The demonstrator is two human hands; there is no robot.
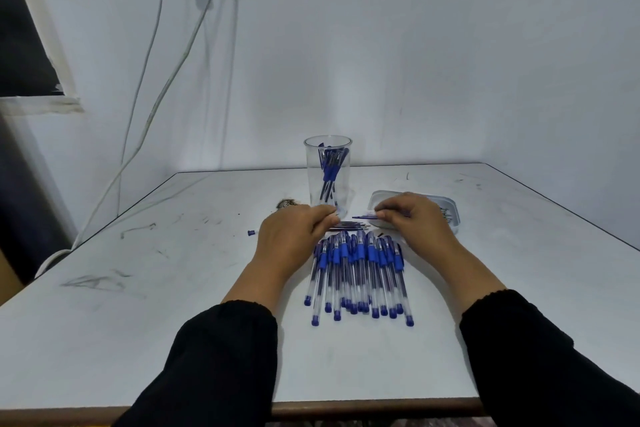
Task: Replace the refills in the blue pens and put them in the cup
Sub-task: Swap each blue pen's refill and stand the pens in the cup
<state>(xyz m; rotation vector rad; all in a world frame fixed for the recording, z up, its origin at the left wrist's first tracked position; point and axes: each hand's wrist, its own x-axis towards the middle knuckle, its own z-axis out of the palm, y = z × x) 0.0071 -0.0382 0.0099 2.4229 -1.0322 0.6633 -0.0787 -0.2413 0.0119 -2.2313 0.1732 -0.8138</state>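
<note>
Holding: right hand pinches a thin blue refill beside the tray
Left hand: fingers curled near cup, grip unclear
Pens: heaped between wrists

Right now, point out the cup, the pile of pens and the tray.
cup [343,191], head view, clear side wall.
pile of pens [358,274], head view, middle of the barrels.
tray [450,210], head view, right rim.
</note>
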